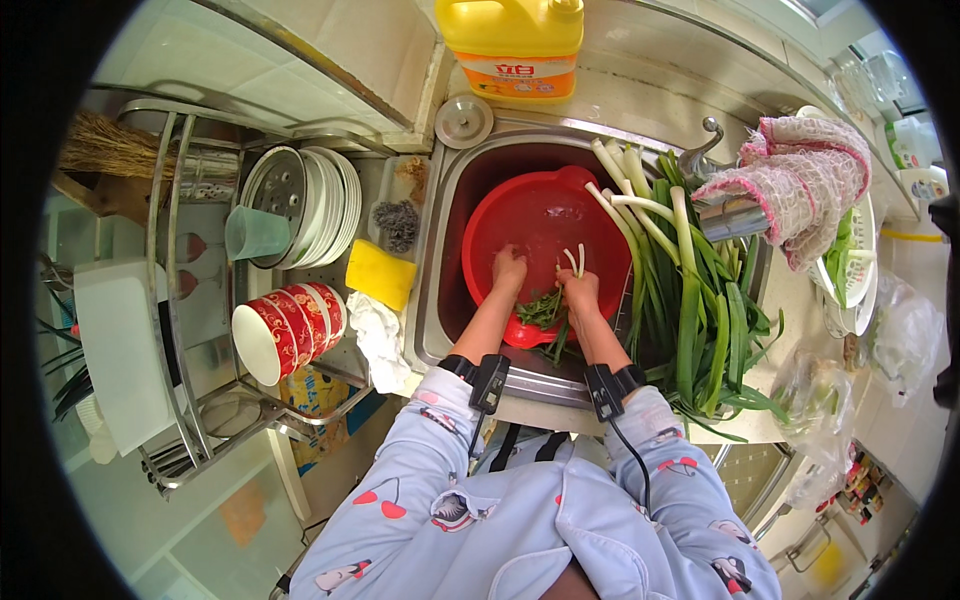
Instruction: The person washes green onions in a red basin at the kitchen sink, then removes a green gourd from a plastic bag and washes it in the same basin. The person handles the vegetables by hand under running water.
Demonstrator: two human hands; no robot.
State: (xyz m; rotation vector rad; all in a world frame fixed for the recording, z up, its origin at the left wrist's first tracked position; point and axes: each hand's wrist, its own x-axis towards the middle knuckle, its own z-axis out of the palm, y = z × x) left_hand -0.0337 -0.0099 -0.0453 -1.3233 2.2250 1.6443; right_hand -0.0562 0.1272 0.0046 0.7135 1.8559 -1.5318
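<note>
A red plastic basin (487, 217) with water in it stands in the stainless-steel sink (439, 225). My right hand (579, 291) grips several thin spring onions (575, 259), their white ends pointing up past the fingers. Green leaves (541, 309) trail below that hand over the basin's near rim. On the left side of the basin, my left hand (510, 268) reaches in with its fingers bent. Those fingertips are partly hidden, so I cannot see whether they hold anything. A large heap of leeks or big green onions (686, 285) lies across the sink's right side.
A faucet (701, 150) and a cloth (802, 180) hang over the right side. To the left are a yellow sponge (381, 274), red patterned bowls (289, 330) and white plates (334, 206) in a metal rack (166, 285). A yellow detergent jug (514, 45) stands behind the sink.
</note>
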